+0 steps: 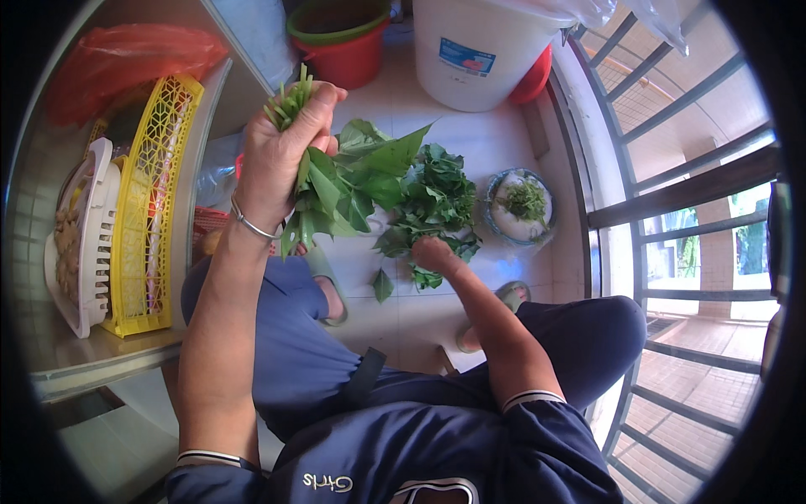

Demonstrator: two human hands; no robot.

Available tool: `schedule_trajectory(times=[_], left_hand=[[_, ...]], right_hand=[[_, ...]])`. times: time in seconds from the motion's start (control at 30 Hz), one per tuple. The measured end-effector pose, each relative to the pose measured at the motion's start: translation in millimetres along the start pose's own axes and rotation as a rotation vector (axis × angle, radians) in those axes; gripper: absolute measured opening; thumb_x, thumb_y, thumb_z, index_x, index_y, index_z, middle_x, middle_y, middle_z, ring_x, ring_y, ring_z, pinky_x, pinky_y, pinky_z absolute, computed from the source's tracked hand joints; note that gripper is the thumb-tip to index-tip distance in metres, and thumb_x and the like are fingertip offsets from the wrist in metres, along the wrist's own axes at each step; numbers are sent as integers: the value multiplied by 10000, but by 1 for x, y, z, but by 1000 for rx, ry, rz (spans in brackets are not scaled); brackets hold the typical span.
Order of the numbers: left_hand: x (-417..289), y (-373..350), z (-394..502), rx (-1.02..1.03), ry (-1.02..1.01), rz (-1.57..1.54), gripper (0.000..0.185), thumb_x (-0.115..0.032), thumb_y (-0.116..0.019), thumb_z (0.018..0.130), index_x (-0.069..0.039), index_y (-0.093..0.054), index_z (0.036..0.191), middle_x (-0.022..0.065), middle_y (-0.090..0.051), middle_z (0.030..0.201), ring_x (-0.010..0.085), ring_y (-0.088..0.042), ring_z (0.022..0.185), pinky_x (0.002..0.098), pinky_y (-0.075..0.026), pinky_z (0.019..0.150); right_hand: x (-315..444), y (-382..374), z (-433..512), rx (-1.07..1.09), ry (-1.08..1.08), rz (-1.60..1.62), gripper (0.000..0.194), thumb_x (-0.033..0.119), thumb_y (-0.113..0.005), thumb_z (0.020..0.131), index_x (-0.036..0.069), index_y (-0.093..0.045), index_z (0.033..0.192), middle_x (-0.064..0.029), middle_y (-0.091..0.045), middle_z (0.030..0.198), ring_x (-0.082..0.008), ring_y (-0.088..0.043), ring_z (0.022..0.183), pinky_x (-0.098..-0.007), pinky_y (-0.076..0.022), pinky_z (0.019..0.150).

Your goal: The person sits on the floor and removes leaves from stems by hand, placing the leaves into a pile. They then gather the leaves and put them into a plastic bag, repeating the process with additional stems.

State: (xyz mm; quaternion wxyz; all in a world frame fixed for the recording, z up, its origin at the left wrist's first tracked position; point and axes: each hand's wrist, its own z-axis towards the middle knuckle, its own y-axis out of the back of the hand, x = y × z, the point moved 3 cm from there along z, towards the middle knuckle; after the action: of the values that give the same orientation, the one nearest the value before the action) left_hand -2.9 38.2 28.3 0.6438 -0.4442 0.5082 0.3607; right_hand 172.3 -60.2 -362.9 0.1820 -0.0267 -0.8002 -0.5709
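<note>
My left hand [283, 142] is raised and closed around a bunch of leafy greens [359, 183]. Cut stem ends stick up above the fist, and broad green leaves hang out to its right. Down on the tiled floor lies a loose pile of green leaves [441, 189]. Over the near side of that pile is my right hand [436, 255], its fingers curled and partly hidden, so whether it grips a leaf is unclear. One loose leaf [382, 285] lies apart on the tiles. To the right, a small blue-rimmed basket with a white lining [500, 220] holds short green stem pieces [526, 200].
A white bucket [485, 38] and a red tub [343, 60] with a green rim stand at the back. At left, a shelf carries a yellow plastic basket [141, 208], a white rack [94, 246] and a red plastic bag [132, 60]. A barred window [686, 227] borders the right side.
</note>
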Motion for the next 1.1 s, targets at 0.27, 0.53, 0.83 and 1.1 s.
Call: schedule_trajectory(times=[0.27,0.53,0.83,1.1], left_hand=[[-4,6,0,20,-64,180,125,-142,-677,810,-48,-641,886,-66,-511,644,16,-434,523,174,-329,471],[1,-1,0,115,-65,451,119,-148,-671,800,-40,-644,843,-42,-580,700,36,-517,674,202,-420,605],[23,-7,0,283,21,746,187,-121,-690,770,3,-640,900,8,-640,792,40,-546,734,224,-460,668],[23,-19,-5,304,-140,826,230,-122,-703,737,4,-640,918,83,-669,793,84,-606,732,252,-485,676]], right_hand=[[12,-4,-26,122,-137,-4,224,232,-505,761,122,-637,904,-108,-562,1090,-303,-529,1039,-478,-455,808],[2,57,1,-377,46,389,123,93,-548,727,54,-664,719,-122,-641,693,-282,-632,630,-369,-513,607],[40,241,-19,-290,-12,958,172,-4,-542,754,-24,-617,908,-82,-653,730,-133,-628,643,-276,-511,638],[98,313,-55,-482,132,995,142,-2,-559,793,-36,-578,929,-86,-648,817,-120,-623,749,-267,-514,697]])
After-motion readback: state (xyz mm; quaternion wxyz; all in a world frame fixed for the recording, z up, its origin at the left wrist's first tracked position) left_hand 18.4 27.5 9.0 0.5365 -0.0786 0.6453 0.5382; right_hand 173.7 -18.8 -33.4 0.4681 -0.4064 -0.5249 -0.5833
